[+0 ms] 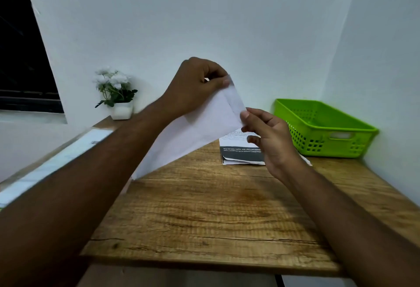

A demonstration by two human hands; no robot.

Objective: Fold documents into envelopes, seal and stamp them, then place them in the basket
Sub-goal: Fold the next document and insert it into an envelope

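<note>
Left hand [197, 86], right hand [270, 141] on envelope [200, 132]; behind, printed document [241, 153] beside basket [303, 137]

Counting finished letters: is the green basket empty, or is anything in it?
Empty, as far as visible: the green basket shows only bare floor; its near wall hides a strip.

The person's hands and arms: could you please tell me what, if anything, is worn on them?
Nothing shows on them. The left hand and right hand are bare, with no gloves, rings or wristwatch in sight. The left forearm and right forearm are uncovered to the frame's edge, with no sleeve visible.
</note>
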